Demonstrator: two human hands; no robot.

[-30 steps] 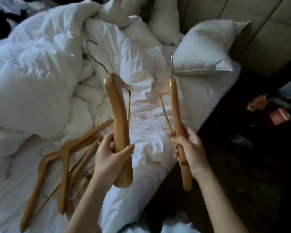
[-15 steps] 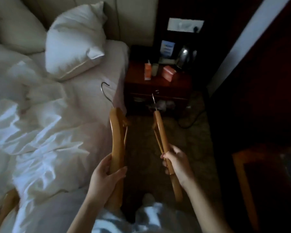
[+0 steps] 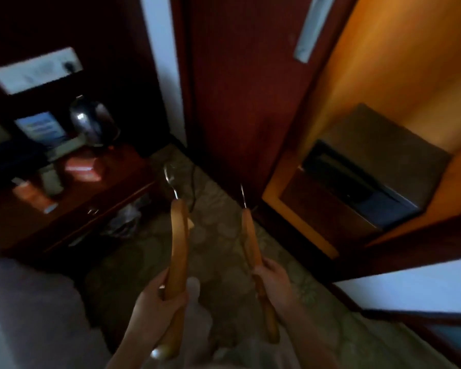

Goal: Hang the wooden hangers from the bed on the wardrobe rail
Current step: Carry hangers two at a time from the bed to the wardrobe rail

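My left hand (image 3: 157, 302) grips a wooden hanger (image 3: 179, 243) by its lower arm, its metal hook pointing up and away from me. My right hand (image 3: 273, 280) grips a second wooden hanger (image 3: 250, 238) the same way, a little to the right. Both hangers are upright over the carpet. The open wardrobe (image 3: 399, 83) with its lit orange interior stands at the right, behind a dark red door (image 3: 240, 89). No rail is in view. The frame is blurred by motion.
A dark wooden nightstand (image 3: 96, 206) at the left carries a kettle (image 3: 93, 121), a card and small boxes. A dark safe (image 3: 367, 177) sits inside the wardrobe. The bed corner (image 3: 19, 302) shows at the lower left. Patterned carpet (image 3: 218, 235) lies ahead.
The view has swung right, from the bed past the nightstand to the wardrobe. Both hands keep their hold on the two hangers; the bed and the other hangers have left the frame.
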